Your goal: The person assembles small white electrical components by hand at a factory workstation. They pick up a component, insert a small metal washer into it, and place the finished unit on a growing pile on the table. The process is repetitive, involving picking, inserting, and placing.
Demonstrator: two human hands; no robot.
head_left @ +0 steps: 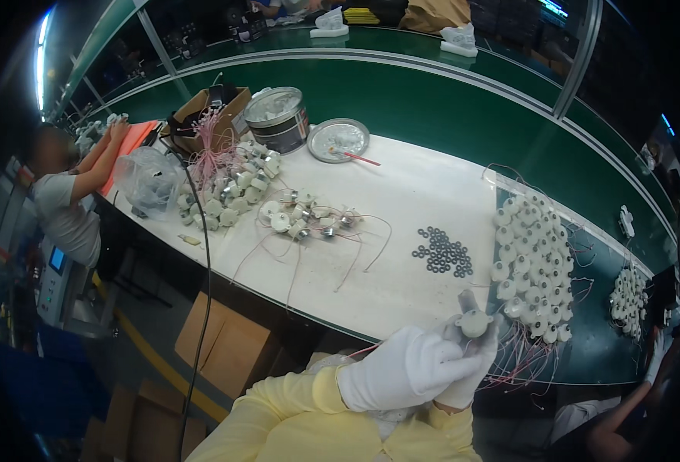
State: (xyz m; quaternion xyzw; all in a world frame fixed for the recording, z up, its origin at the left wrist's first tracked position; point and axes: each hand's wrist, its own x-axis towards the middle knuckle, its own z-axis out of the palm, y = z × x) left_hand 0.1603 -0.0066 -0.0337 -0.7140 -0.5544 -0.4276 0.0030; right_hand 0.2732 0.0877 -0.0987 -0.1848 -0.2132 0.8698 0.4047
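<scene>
Your left hand (401, 369) and your right hand (471, 362), both in white gloves, are pressing together at the near edge of the worktop (417, 200); between them they are clamping one small white round part (475, 322), held just above the fingertips, with thin pinkish wires trailing below it; which fingers are closing on it I cannot tell.

Just to the right of your hands a large cluster of finished white parts (532, 262) is lying in rows, too many and too tightly packed to count; their wires are spilling toward you and crowding the space beside your right hand; a second, smaller cluster (629, 296) is sitting farther right on the green belt.

Ahead of your hands a patch of dark rings (441, 252) is lying flat, roughly two dozen, touching one another; beyond them a loose group of wired parts (305, 215) is spreading out, and a bigger heap (228, 189) is lying to its left.

At the far edge one round metal tin (278, 119) is standing with its lid (339, 139) lying beside it, a red stick resting across the lid; one open brown cardboard box (213, 115) is sitting left of the tin; one clear plastic bag (151, 181) is slumping at the worktop's left corner.

Another person (66, 204) is working at the far left.
</scene>
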